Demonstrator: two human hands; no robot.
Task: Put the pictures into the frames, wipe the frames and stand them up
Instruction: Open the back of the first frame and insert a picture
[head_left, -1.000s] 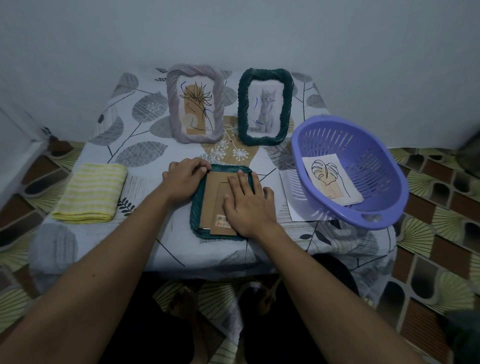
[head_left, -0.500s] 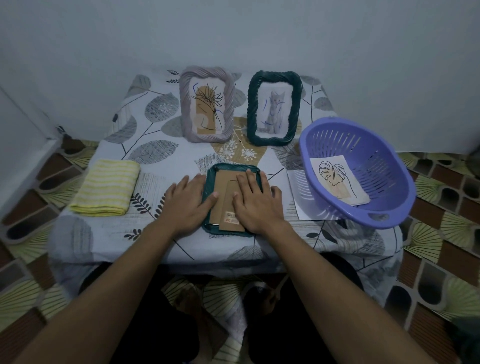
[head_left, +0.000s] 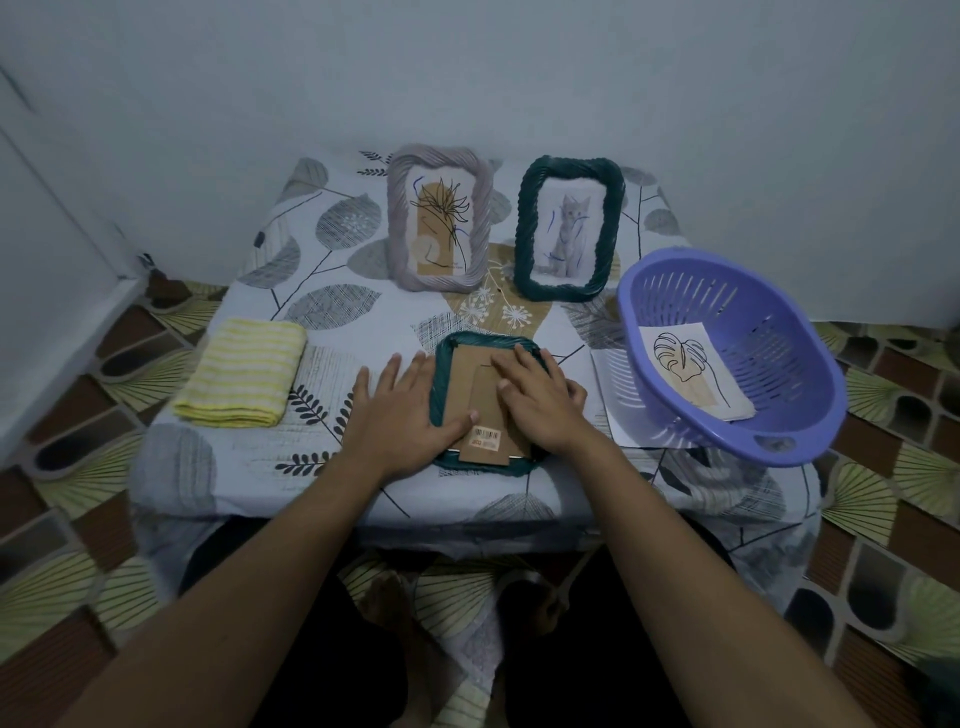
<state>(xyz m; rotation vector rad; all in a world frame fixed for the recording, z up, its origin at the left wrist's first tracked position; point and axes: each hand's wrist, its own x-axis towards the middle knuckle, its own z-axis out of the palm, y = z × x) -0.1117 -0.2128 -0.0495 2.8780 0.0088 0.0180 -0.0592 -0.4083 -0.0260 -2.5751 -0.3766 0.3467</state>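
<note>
A leaf-print cloth covered the bench (head_left: 332, 312). The left hand (head_left: 402, 415) had slid down the face-down green frame (head_left: 441, 400), fingers spread flat; the right hand (head_left: 540, 400) pressed its cardboard back, probably seating it.

Leaf-print table (head_left: 332, 306) bears three frames (head_left: 439, 221); yellow cloth (head_left: 241, 379); purple basket (head_left: 737, 358).

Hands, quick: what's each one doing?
Left hand: open, flat on the green frame.
Right hand: open, pressing its cardboard back.
</note>
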